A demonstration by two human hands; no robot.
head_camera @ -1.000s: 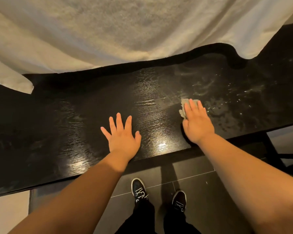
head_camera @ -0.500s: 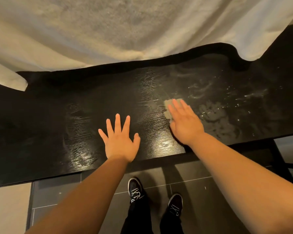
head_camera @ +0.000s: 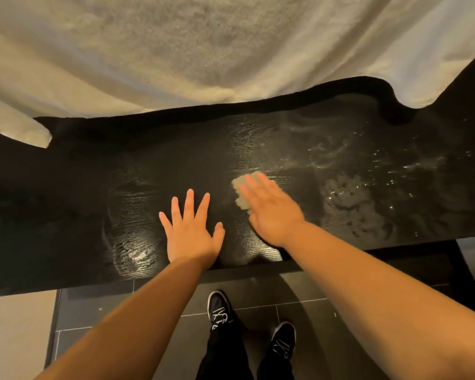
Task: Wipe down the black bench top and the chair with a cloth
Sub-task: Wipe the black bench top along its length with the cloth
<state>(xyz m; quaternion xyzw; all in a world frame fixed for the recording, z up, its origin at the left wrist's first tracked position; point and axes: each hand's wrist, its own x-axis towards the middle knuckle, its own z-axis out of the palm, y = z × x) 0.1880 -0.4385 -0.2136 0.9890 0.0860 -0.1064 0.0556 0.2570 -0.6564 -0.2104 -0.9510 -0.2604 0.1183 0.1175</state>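
Note:
The black wood-grain bench top [head_camera: 66,193] runs across the view, wet and streaked on its right part. My right hand [head_camera: 272,212] lies flat on a small pale cloth [head_camera: 240,190], pressing it to the bench near the middle; only the cloth's left edge shows past my fingers. My left hand [head_camera: 189,231] rests flat on the bench just left of it, fingers spread, holding nothing. No chair is clearly in view.
White bedding [head_camera: 203,50] hangs over the bench's far edge. Dark floor tiles [head_camera: 299,311] and my black shoes [head_camera: 220,308] lie below the near edge, pale flooring [head_camera: 17,333] at the lower left. A black frame leg [head_camera: 472,272] stands at the right.
My right hand has slid the cloth leftward across the bench, closer to my left hand. The left hand has stayed planted.

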